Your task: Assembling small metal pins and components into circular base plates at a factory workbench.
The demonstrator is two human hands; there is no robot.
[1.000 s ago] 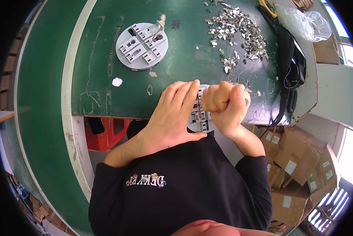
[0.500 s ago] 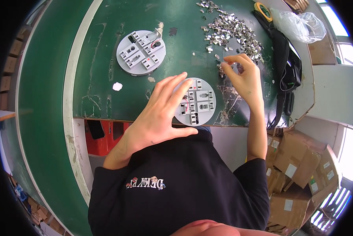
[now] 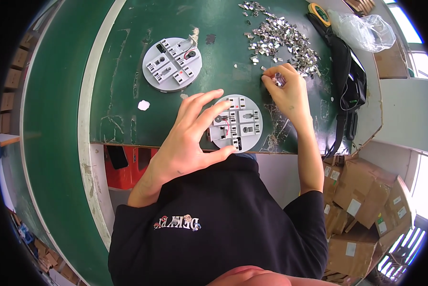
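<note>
In front of me on the green bench lies a round grey plastic base (image 3: 252, 136), with raised slotted blocks, a dark round part and a red wire. My left hand (image 3: 183, 138) spans its left side, index finger over the far blocks and thumb at the near edge. To the right, my right hand (image 3: 288, 93) is closed, thumb and index tip close together. Small shiny metal clips (image 3: 279, 79) show inside its curled fingers. Just beyond those fingertips is the near edge of a loose heap of metal clips (image 3: 283, 40).
Another grey round base (image 3: 171, 71) sits farther back on the left. On the right lie a black bag (image 3: 349, 78), a clear plastic bag (image 3: 366, 33) and a yellow tape roll (image 3: 320, 14). Cardboard boxes (image 3: 361, 190) are stacked at the lower right, below the bench.
My left thumb has come up to the near edge of the base. My right hand has shifted slightly left, and its thumb and index finger have closed together.
</note>
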